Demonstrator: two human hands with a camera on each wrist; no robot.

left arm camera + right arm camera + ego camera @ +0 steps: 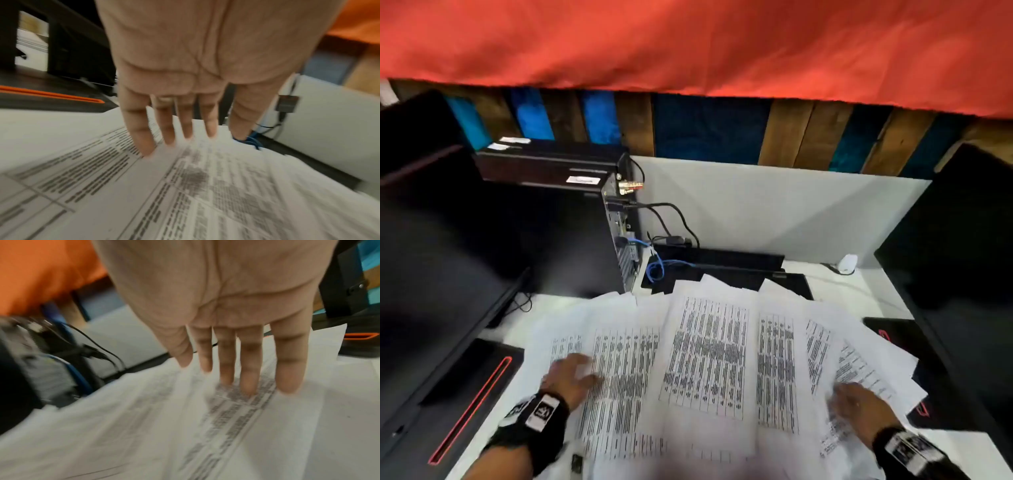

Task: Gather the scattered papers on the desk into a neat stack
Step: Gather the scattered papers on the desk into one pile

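The papers [705,346] lie fanned and overlapping across the white table [859,291], and the left hand [571,377] and right hand [859,404], both flat with fingers extended and gripping nothing, bracket the spread's outer edges, presumably to sweep sheets inward.

A: Left hand status?

B: The left hand [570,377] is palm-down with the forearm reaching forward. In the left wrist view its fingers [164,123] are straight and spread apart. A black wrist strap [536,416] encircles the wrist.

A: Right hand status?

B: The right hand [859,407] is also palm-down. Its fingers [249,363] are extended, close together, and hold nothing. A second wrist strap [909,448] is fitted.
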